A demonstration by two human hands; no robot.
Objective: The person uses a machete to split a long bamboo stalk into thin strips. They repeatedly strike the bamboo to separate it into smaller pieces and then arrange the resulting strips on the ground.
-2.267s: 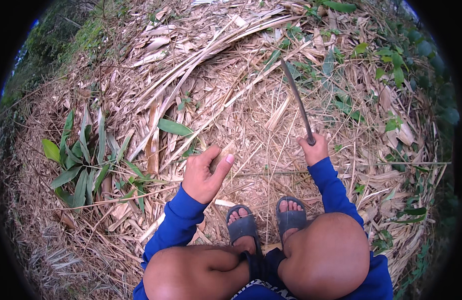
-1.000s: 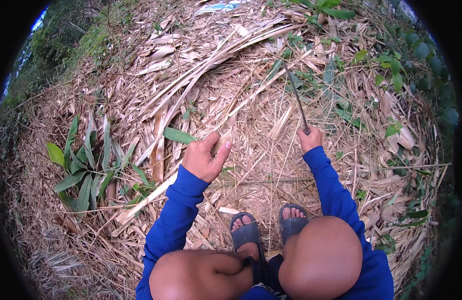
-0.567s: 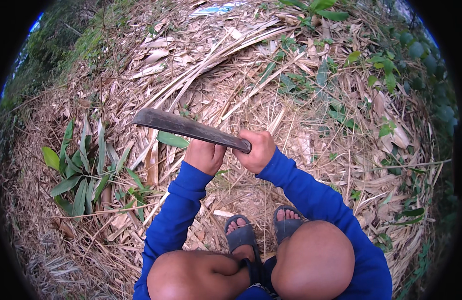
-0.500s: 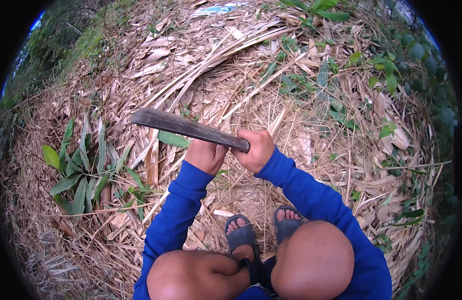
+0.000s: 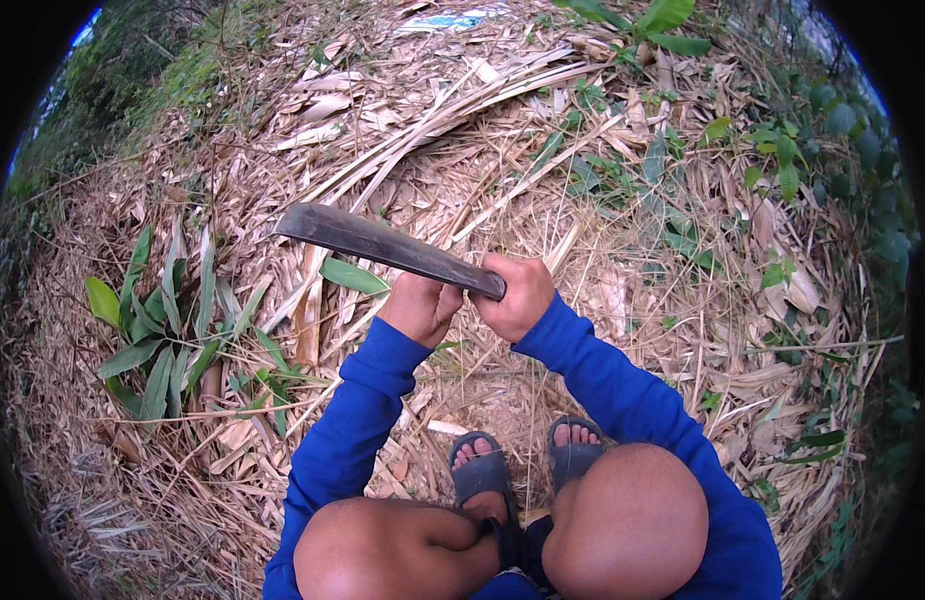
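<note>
A machete (image 5: pixel 382 243) with a dark, worn blade lies slantwise across the space in front of me, its broad tip pointing to the upper left. My right hand (image 5: pixel 517 297) is closed around its near end. Just under the blade, my left hand (image 5: pixel 420 308) is curled with its thumb close to the right hand. The blade hides part of the left fingers, so whatever they hold cannot be made out. A green leaf (image 5: pixel 352 275) shows beside the left hand, below the blade.
Dry leaves and straw (image 5: pixel 462 400) cover the ground. A leafy green plant (image 5: pixel 162 340) grows at the left, and long pale stalks (image 5: pixel 432 120) lie beyond the blade. Another green plant (image 5: pixel 652 25) stands at the far right. My sandalled feet (image 5: pixel 482 472) are close below my hands.
The view has shifted slightly, and the blade appears a little farther right and angled more steeply. Both hands keep nearly the same pose.
</note>
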